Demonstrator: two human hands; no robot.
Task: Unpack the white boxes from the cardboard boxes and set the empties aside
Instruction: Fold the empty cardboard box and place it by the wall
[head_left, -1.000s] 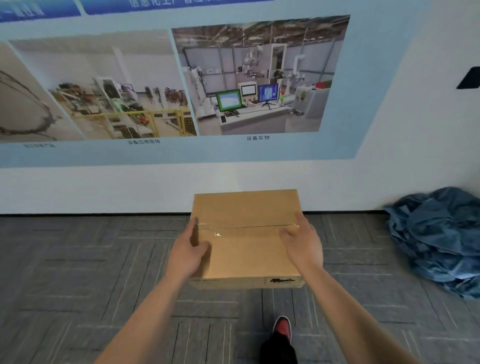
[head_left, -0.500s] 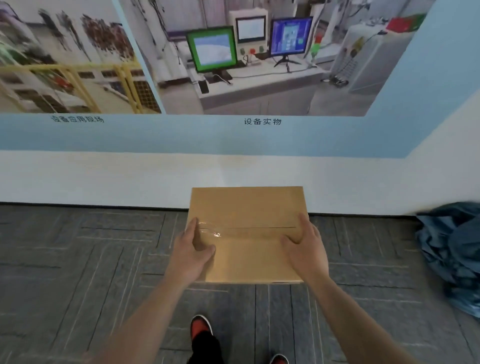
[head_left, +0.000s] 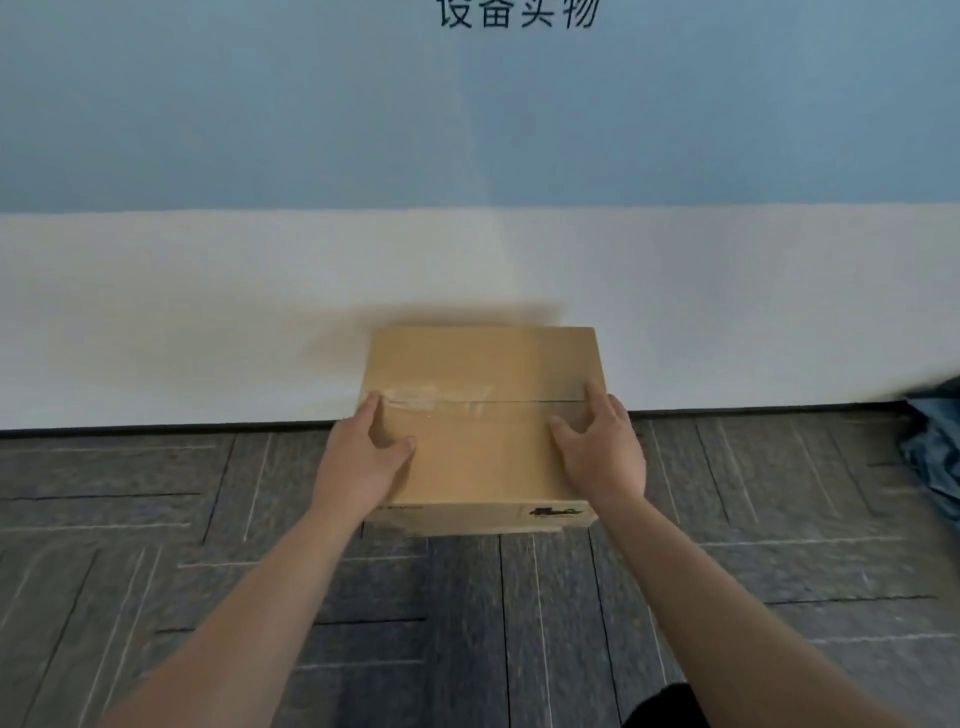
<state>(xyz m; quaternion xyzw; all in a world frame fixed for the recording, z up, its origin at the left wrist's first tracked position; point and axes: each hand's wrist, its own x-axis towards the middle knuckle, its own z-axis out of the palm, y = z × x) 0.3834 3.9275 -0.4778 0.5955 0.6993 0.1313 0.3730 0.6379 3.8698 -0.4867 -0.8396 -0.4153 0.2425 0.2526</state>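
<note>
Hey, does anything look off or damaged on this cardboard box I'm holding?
On the cardboard box, the clear tape along the top seam is wrinkled and shows only on the left half; the right half is a bare slit. A crumpled blue cloth lies on the floor at the far right.

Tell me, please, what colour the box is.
The box is plain tan cardboard, with clear tape along its top seam; the head view shows it.

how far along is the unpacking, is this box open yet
Done: nothing that shows; no white boxes are out. In hand: left hand and right hand grip the cardboard box near the wall, flaps shut, tape over part of the seam. Left: open it, lift out any white boxes, set the empty aside.
</note>
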